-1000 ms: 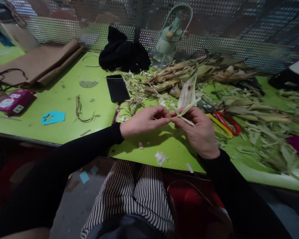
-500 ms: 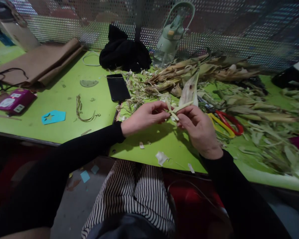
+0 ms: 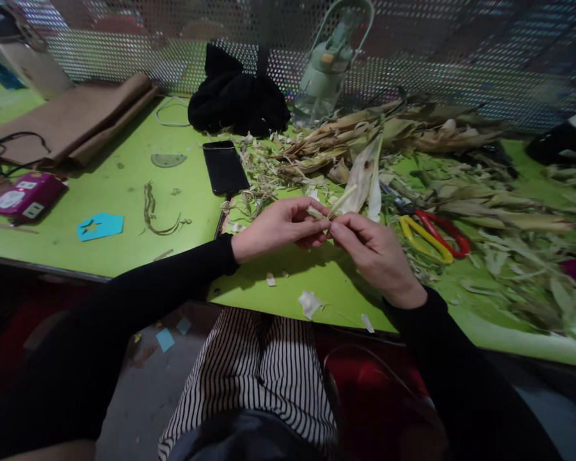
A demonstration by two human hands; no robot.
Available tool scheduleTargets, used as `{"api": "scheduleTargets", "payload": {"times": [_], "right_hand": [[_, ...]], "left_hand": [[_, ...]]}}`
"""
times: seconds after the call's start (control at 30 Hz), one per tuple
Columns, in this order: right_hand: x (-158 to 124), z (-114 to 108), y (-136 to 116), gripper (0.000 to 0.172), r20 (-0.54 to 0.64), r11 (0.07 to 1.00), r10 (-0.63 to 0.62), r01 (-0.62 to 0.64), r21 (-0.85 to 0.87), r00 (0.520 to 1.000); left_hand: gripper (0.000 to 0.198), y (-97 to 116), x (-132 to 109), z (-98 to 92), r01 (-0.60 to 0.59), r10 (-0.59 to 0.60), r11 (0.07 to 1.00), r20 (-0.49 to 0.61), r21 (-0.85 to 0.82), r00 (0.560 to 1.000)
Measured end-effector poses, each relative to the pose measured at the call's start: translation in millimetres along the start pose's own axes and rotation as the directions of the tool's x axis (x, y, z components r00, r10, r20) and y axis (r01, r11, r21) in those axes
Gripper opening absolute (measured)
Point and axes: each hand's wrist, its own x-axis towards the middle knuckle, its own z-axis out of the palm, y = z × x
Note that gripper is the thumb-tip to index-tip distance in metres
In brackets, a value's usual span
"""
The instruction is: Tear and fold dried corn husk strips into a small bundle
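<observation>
My left hand (image 3: 288,225) pinches pale green corn husk strips (image 3: 342,200) between thumb and fingers. From the other side my right hand (image 3: 375,256) grips the same strips, its thumb and forefinger meeting the left fingertips. Part of the strips is hidden inside the fingers. Just beyond the hands a wide, pale corn husk (image 3: 362,176) with a dark spot lies on the pile. Scissors with red and yellow handles (image 3: 432,234) rest to the right of my right hand.
Dried husks (image 3: 403,131) and shredded scraps spread across the green table (image 3: 264,301). Behind stand a green bottle (image 3: 322,80) and a black cloth bundle (image 3: 240,102) against a perforated screen. Left are a phone (image 3: 224,168), a blue paper piece (image 3: 100,226) and a purple box (image 3: 26,195).
My hands have come closer together, fingertips now meeting. The strips, which were crossed openly between them, are now mostly covered by the fingers, with one end pointing up and away.
</observation>
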Motion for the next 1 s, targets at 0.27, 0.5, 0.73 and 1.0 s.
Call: {"api": "scheduleTargets", "payload": {"times": [0.27,0.5,0.73,1.0], "right_hand": [[-2,-1,-6,0.032,0.018,1.0,-0.007,0.007,0.024,1.0],[0,4,12,0.035,-0.15,0.981,0.142,-0.118,0.154,0.979],[4,8,12,0.032,-0.156,0.969,0.156,-0.12,0.217,0.975],[-1,12,6,0.028,-0.133,0.946,0.152,-0.106,0.307,0.979]], "left_hand": [[0.017,0,0,-3.5,-0.042,0.04,0.997,-0.017,-0.066,0.999],[0.017,-4,4,-5.6,0.028,-0.026,0.997,0.031,-0.066,0.999],[0.017,-5,3,-2.5,-0.02,0.018,0.999,0.029,0.039,0.999],[0.004,-3,-3,3.3,0.037,-0.04,0.989,0.018,0.145,0.999]]}}
